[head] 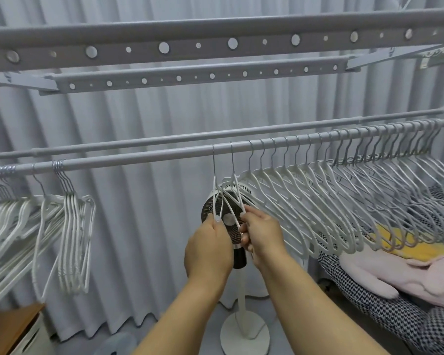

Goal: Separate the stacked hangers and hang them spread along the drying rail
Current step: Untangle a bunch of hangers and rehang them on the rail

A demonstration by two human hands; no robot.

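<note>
Two white hangers (224, 193) are hooked on the drying rail (164, 156) at centre. One wire is pinched by the left hand (210, 249) at 7 o'clock; another is held in the curled fingers (244, 238) of the right hand (263, 237) at 5 o'clock. Spread hangers (344, 190) are seen at 3 o'clock, stacked hangers (69, 226) at 9 o'clock.

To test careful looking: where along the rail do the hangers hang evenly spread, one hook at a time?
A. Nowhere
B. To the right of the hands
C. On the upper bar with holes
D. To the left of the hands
B: right of the hands, the spread hangers hook singly along the rail, while the bunched hangers crowd together at left.
</note>
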